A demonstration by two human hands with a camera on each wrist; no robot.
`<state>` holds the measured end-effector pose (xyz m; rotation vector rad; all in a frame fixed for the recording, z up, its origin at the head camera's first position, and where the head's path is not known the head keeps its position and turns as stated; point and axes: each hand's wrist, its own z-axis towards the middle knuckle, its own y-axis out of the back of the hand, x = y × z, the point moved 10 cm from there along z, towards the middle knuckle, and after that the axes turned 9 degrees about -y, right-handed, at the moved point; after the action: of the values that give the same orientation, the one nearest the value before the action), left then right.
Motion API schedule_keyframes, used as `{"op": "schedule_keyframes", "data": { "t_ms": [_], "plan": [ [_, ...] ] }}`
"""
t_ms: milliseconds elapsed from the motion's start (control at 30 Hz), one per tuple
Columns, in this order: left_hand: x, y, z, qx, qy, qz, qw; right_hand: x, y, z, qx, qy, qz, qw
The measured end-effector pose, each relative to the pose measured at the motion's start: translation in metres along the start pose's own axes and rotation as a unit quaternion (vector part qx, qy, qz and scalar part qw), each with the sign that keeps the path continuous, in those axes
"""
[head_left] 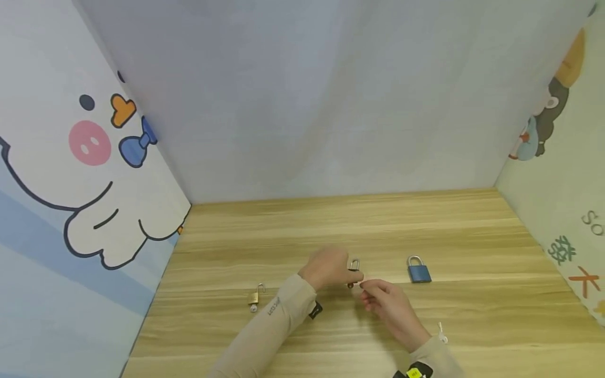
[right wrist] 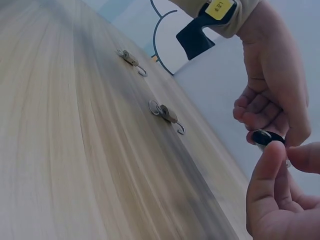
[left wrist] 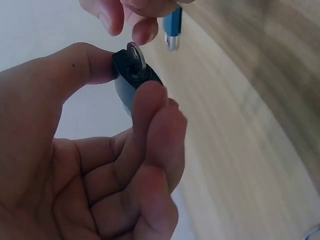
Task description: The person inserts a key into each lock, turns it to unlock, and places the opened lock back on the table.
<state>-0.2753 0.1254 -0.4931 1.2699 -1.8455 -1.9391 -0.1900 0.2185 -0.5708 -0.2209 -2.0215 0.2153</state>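
In the head view my left hand (head_left: pixel 329 269) holds a small black padlock (head_left: pixel 352 275) above the table, its shackle pointing up. The left wrist view shows thumb and fingers gripping the padlock's sides, and a metal key (left wrist: pixel 136 59) stands in its bottom. My right hand (head_left: pixel 389 310) is close beside it, thumb and forefinger near the key. Something small and silvery shows between those fingertips in the right wrist view; whether they pinch the key is unclear. A blue padlock (head_left: pixel 419 272), shackle closed, lies right of the hands.
A brass padlock (head_left: pixel 253 298) with a raised shackle and a key lies at left on the wooden table (head_left: pixel 227 236). The right wrist view adds a second such padlock (right wrist: pixel 169 114). A loose key (head_left: pixel 441 333) lies near my right sleeve. Printed panels enclose the sides.
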Motion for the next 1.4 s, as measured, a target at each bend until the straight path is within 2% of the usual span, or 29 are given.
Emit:
{"op": "schedule_keyframes", "data": {
  "t_ms": [133, 233, 333, 467, 600, 733, 967, 1067, 1233, 1400],
  "plan": [
    [0.0, -0.013, -0.001, 0.035, -0.006, -0.027, 0.999, 0.001, 0.008, -0.002, -0.013, 0.004, 0.004, 0.9999],
    [-0.002, -0.018, 0.0, 0.038, -0.014, -0.022, 0.9989, 0.003, 0.014, -0.001, -0.038, 0.008, 0.005, 0.9992],
    [-0.005, -0.021, 0.001, 0.028, -0.024, 0.015, 0.9992, 0.007, 0.021, -0.001, -0.069, 0.016, -0.016, 0.9973],
    [-0.012, -0.021, 0.001, 0.025, -0.043, 0.078, 0.9957, 0.016, 0.027, -0.004, -0.102, 0.032, -0.073, 0.9916],
    [-0.022, -0.018, 0.0, 0.022, -0.082, 0.119, 0.9893, 0.023, 0.031, -0.006, -0.117, 0.046, -0.114, 0.9855],
    [-0.032, -0.013, -0.003, 0.024, -0.132, 0.147, 0.98, 0.026, 0.033, -0.008, -0.121, 0.049, -0.126, 0.9834],
    [-0.046, -0.008, -0.008, 0.028, -0.217, 0.218, 0.9511, 0.027, 0.034, -0.011, -0.121, 0.047, -0.133, 0.9826],
    [-0.05, -0.006, -0.011, 0.033, -0.241, 0.227, 0.9431, 0.03, 0.032, -0.012, -0.117, 0.059, -0.144, 0.9809],
    [-0.052, -0.005, -0.014, 0.041, -0.259, 0.228, 0.9376, 0.033, 0.028, -0.014, -0.113, 0.078, -0.171, 0.9757],
    [-0.053, -0.003, -0.016, 0.04, -0.266, 0.221, 0.9375, 0.036, 0.024, -0.016, -0.1, 0.095, -0.185, 0.9731]
  ]
}}
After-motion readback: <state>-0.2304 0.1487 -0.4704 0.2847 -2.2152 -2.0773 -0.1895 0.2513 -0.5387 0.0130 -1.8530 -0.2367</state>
